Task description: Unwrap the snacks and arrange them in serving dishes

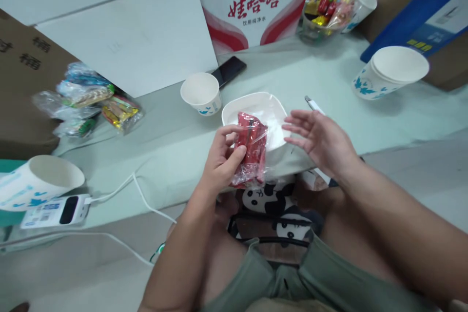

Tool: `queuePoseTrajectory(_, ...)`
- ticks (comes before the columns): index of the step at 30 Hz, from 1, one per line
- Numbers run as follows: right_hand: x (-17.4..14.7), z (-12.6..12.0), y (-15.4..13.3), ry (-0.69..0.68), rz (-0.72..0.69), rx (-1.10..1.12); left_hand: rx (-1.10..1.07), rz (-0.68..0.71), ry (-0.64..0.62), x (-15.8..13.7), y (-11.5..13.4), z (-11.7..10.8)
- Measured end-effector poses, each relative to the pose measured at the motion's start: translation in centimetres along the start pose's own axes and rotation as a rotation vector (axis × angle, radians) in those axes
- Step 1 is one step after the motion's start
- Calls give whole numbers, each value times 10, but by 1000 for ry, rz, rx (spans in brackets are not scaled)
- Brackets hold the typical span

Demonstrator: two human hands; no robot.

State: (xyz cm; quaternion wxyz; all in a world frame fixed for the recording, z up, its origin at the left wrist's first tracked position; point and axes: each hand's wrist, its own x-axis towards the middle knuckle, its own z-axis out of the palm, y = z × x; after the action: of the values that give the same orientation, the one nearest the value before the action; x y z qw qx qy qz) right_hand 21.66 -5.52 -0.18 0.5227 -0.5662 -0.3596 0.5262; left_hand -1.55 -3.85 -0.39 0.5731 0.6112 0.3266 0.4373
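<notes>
My left hand [224, 158] grips a red snack packet [252, 144] in clear, shiny wrapping, thumb across its front. The packet is held over the near left part of a white square bowl [276, 114] and hides some of it. Just right of the bowl, my right hand [318, 141] is open, fingers apart and pointing left, with nothing in it. What is inside the red packet I cannot make out. Behind the bowl's left side stands a white paper cup [201, 95] with blue leaves.
A dark phone [230, 70] lies behind the cup. Wrapped snacks [84, 97] lie at left, near a tilted paper cup [54, 175] and a power bank [58, 212] with a white cable. Stacked cups [391, 73] stand right. Boxes [252, 9] and a candy bowl [321, 31] line the back.
</notes>
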Motion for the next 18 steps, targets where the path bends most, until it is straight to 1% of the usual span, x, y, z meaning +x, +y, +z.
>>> queuePoseTrajectory(3, -18, 16, -1, -222, 46, -46, 25, 26, 87, 3, -6, 2)
queuePoseTrajectory(4, -22, 21, 0, -267, 44, -72, 26, 22, 113, 5, -8, 4)
queuePoseTrajectory(6, -27, 28, 0, -308, 29, -81, 7, 13, 168, 8, -11, 6)
queuePoseTrajectory(8, -28, 33, -1, -312, 14, -19, -43, 1, 227, 10, -12, 8)
queuePoseTrajectory(10, -29, 36, -4, -298, 15, 79, -145, -25, 268, 12, -9, 9)
queuePoseTrajectory(12, -30, 41, -7, -280, 54, 181, -281, -51, 264, 13, -4, 12)
queuePoseTrajectory(14, -31, 46, -8, -254, 134, 255, -422, -63, 235, 14, 2, 17)
queuePoseTrajectory(16, -29, 51, -8, -221, 195, 293, -505, -57, 227, 15, 5, 22)
queuePoseTrajectory(17, -28, 54, -7, -198, 190, 293, -515, -49, 239, 16, 6, 25)
queuePoseTrajectory(18, -26, 56, -6, -169, 155, 277, -507, -38, 263, 16, 7, 28)
